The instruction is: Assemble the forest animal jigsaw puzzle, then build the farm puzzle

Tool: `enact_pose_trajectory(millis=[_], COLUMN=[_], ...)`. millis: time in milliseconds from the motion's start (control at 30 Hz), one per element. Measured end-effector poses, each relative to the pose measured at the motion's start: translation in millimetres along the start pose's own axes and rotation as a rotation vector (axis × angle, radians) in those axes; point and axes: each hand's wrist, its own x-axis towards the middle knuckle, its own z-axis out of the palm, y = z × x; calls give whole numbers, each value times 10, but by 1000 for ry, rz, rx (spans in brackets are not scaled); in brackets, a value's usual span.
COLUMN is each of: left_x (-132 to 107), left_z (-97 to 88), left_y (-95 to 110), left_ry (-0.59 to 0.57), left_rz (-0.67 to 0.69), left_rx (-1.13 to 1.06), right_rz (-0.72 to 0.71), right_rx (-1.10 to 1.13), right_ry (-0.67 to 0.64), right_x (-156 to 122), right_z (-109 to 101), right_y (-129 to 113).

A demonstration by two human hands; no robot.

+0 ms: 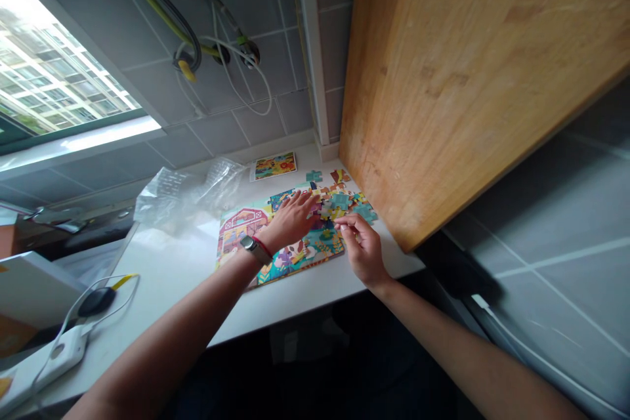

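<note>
A partly assembled jigsaw puzzle (280, 239) with a farm scene and a red barn lies on a white countertop (167, 275). My left hand (290, 220) rests flat on its middle, fingers spread, and a smartwatch (253, 249) sits on that wrist. Just to the right, my right hand (361, 249) curls over the puzzle's right edge, among loose pieces (339, 202). Its fingers hide whether a piece is pinched. A teal piece (314, 176) lies apart at the far side. Behind the puzzle stands a small picture card (274, 166).
A large wooden board (457, 85) rises along the counter's right side. Crumpled clear plastic (184, 197) lies to the left, by a window (49, 65). A white charger (59, 354) with its cable lies at the near left, and hoses cross the tiled wall (221, 52).
</note>
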Motion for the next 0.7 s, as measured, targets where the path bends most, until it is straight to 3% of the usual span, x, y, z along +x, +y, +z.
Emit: enact_pose_trajectory(millis=[167,333,433,567,700], left_x=[598,735,609,212,-328], left_z=[31,10,-109,-326,-454], left_y=[-244,-339,-366,-436,-433], left_ry=[-32,-6,50,172,88], left_rz=[60,85,70,-50,-178], left_rx=[-157,-161,-139,-27,122], right_rz=[19,34,38,49,56], right_rx=[-13,-9,-9,-6,-15], right_ry=[-16,-31,-29,-40,-50], right_x=[-2,-9,-12,-10,-7], right_z=[-4,-3,0,0,-1], right_y=[12,22,20,11,16])
